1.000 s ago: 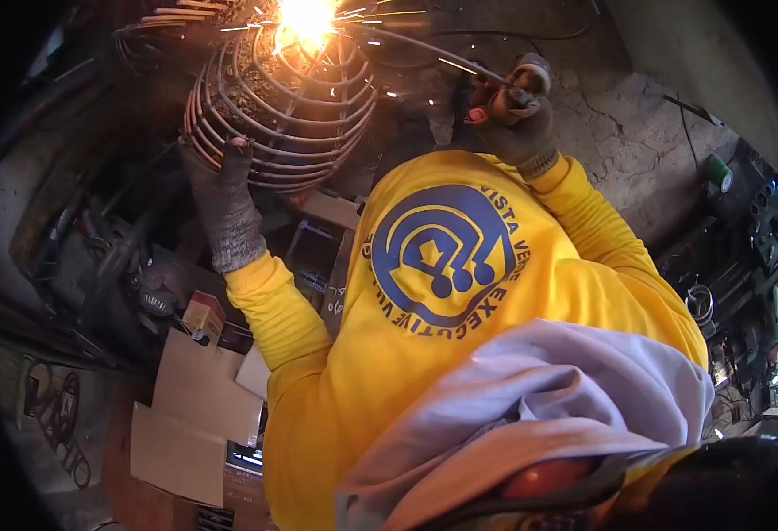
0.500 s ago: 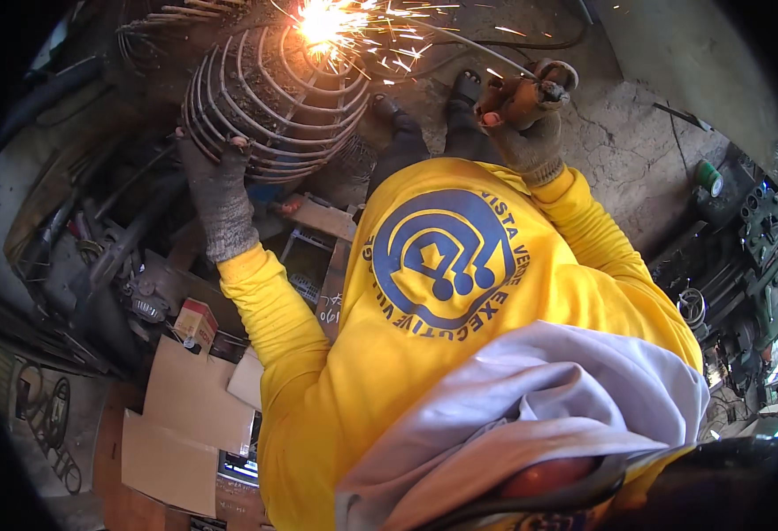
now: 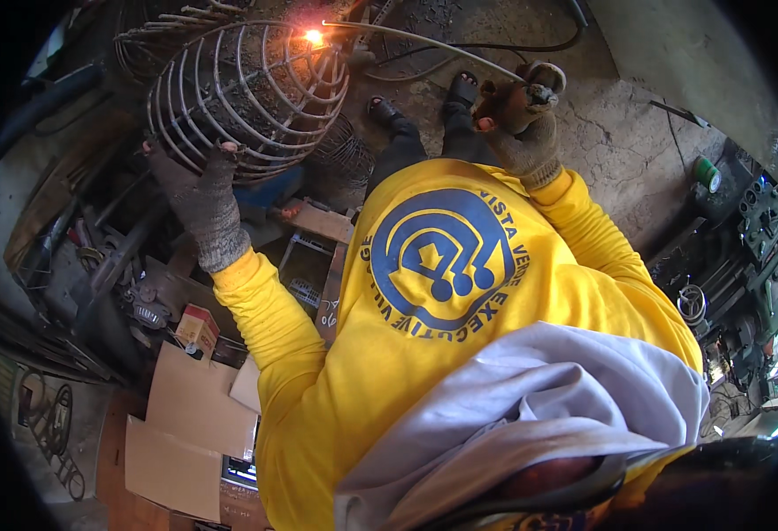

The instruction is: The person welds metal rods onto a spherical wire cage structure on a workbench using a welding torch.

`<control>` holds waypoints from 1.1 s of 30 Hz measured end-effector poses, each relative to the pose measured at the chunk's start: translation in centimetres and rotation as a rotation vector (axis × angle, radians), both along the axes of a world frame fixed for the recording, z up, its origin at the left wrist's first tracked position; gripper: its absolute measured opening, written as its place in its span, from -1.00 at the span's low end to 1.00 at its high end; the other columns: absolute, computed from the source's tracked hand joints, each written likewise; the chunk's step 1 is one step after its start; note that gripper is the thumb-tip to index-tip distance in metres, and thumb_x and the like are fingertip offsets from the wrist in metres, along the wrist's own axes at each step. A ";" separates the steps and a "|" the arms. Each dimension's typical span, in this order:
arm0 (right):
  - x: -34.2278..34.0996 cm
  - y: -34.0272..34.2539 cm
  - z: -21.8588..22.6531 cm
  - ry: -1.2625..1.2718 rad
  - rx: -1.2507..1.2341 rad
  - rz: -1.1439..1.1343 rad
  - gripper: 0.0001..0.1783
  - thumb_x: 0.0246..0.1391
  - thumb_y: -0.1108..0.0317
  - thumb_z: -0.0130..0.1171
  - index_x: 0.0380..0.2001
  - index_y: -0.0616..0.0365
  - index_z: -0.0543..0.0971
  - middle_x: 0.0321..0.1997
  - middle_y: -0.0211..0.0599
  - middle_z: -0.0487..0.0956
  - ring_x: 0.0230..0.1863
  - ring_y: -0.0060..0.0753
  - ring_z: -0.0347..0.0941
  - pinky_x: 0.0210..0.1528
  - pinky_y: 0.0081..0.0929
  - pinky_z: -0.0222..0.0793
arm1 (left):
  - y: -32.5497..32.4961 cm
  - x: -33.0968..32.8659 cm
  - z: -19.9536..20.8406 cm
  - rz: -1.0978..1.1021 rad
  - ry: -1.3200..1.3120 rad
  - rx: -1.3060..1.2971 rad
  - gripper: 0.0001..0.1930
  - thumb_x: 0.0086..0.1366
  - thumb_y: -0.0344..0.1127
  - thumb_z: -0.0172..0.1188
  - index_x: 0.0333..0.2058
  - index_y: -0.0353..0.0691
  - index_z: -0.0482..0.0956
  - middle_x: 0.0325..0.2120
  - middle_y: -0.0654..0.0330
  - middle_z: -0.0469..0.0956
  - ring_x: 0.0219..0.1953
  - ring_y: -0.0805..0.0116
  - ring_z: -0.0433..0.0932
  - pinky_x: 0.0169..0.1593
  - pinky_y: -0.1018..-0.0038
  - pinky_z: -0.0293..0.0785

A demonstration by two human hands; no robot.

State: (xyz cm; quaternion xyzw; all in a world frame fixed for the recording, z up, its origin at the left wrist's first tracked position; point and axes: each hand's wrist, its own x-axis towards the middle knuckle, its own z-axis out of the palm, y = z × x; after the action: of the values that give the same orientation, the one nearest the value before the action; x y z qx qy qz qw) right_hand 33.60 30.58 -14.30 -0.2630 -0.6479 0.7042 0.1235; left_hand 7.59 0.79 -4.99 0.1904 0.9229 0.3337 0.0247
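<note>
My left hand [image 3: 199,199], in a dark fingerless-looking glove, closes on the near left bars of a round cage of metal rods [image 3: 261,111]. A bright glowing spot [image 3: 315,37] sits at the cage's far right end. In my right hand [image 3: 526,142], also gloved, is a welding electrode holder [image 3: 535,93]. From its jaws a long thin welding rod [image 3: 433,42] reaches left, with its tip just beside the glowing spot and apparently apart from it. Part of my right hand's fingers are hidden behind the holder.
A dark cable [image 3: 486,46] runs along the concrete floor beyond my sandalled feet [image 3: 462,88]. Bent rods [image 3: 141,44] lie at the far left. Cardboard [image 3: 199,398] and a small box [image 3: 197,329] are at lower left. A green can [image 3: 708,174] and metal parts stand at right.
The bright arc and flying sparks have died down to a small glow. The cage has turned and shifted left with my left hand. The rod's tip now shows, and my right hand moved slightly.
</note>
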 end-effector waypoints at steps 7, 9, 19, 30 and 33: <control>-0.1 -0.2 0.2 -0.010 0.140 0.040 -0.60 -0.07 0.30 0.42 -0.17 0.19 0.54 -0.33 -0.25 0.64 -0.32 -0.39 0.58 -0.21 -0.42 0.49 | 1.2 0.3 0.7 0.011 -0.149 0.116 0.14 -0.03 0.04 0.50 0.31 -0.54 0.01 0.33 -0.22 0.06 0.41 0.04 0.00 0.43 0.25 -0.18; -0.2 -0.3 0.4 0.002 0.125 0.046 -0.61 -0.07 0.32 0.41 -0.17 0.19 0.54 -0.33 -0.26 0.64 -0.33 -0.41 0.57 -0.23 -0.44 0.49 | 1.1 0.3 0.7 0.023 -0.138 0.098 0.14 -0.01 0.07 0.49 0.30 -0.55 0.01 0.32 -0.21 0.08 0.39 0.05 0.03 0.42 0.26 -0.15; -0.5 -0.6 0.5 -0.002 0.022 0.041 -0.63 -0.08 0.34 0.41 -0.18 0.20 0.56 -0.34 -0.27 0.63 -0.35 -0.45 0.57 -0.25 -0.45 0.50 | -0.2 -0.2 -0.3 0.015 -0.126 0.096 0.13 0.00 0.09 0.47 0.30 -0.55 0.03 0.31 -0.22 0.11 0.38 0.04 0.05 0.42 0.26 -0.13; -0.7 -0.3 0.0 0.020 0.198 0.091 -0.48 -0.08 0.22 0.44 -0.08 0.23 0.53 -0.18 -0.21 0.64 -0.19 -0.37 0.57 -0.12 -0.44 0.48 | -0.5 0.8 -0.4 0.033 -0.304 0.371 -0.31 0.10 -0.51 0.42 0.18 -0.39 0.29 -0.03 0.14 0.53 -0.03 0.45 0.51 0.08 0.41 0.43; -0.8 -0.4 0.2 0.046 0.115 0.064 -0.49 -0.08 0.24 0.44 -0.08 0.23 0.53 -0.17 -0.22 0.63 -0.19 -0.38 0.57 -0.11 -0.43 0.48 | -3.4 0.7 -2.0 -0.072 -0.103 -0.028 -0.28 0.11 -0.47 0.42 0.21 -0.40 0.25 0.04 0.09 0.46 0.05 0.39 0.44 0.15 0.36 0.35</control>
State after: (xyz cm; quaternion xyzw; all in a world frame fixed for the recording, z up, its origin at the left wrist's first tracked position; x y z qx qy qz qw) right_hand 32.85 30.21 -14.07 -0.2183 -0.6924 0.6751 0.1309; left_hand 8.31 -2.59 -6.99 0.2058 0.9176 0.3289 0.0870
